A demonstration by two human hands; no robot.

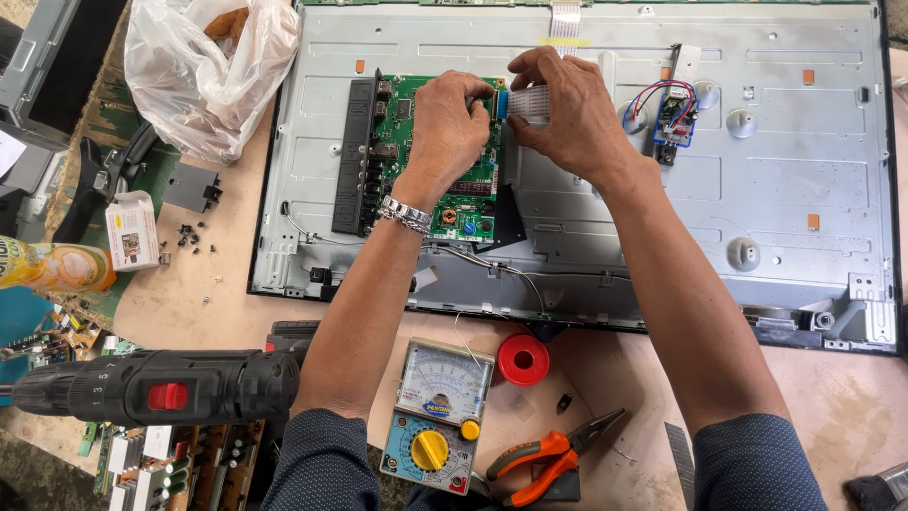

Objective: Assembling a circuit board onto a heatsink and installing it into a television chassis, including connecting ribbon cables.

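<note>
A flat-screen panel (776,180) lies back-side up on the bench, its grey metal rear exposed. A green circuit board (473,203) is mounted left of its middle. My left hand (449,123), with a metal bracelet at the wrist, rests on the board's upper part, fingertips pinched at the connector on its right edge. My right hand (567,109) pinches a flat white ribbon cable (528,102) right beside that connector. The two hands' fingertips almost meet there.
A black cordless drill (156,386) lies at the near left. An analog multimeter (437,414), a red solder spool (523,360) and orange-handled pliers (549,456) sit at the near edge. A plastic bag (203,71), a small box (132,232) and loose black screws (192,237) are at left.
</note>
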